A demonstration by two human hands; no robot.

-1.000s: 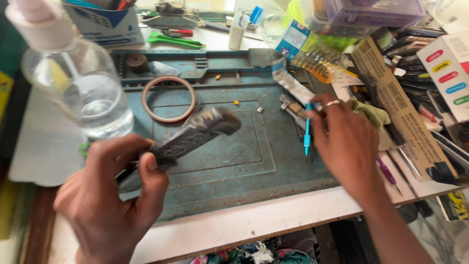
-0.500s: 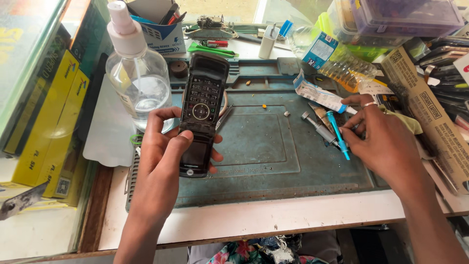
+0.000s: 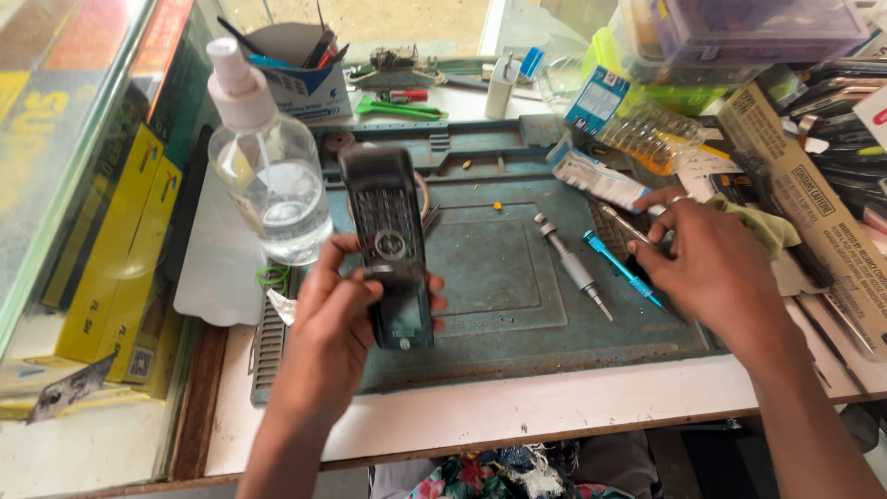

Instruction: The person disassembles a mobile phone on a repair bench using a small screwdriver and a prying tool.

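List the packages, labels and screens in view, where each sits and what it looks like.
Flip phone: in left hand, dark, small lower screen.
Yellow boxes: far left, behind glass.
Brown carton: right edge, long, printed.
White-and-blue sachet: mat's top right, by right hand.

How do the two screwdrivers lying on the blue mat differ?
The grey screwdriver has a thick metal handle; the blue screwdriver is slimmer and plastic-looking. The grey one lies clear of both hands; the blue one's lower end runs under the right hand. Both lie on the mat, roughly parallel, slanting down to the right.
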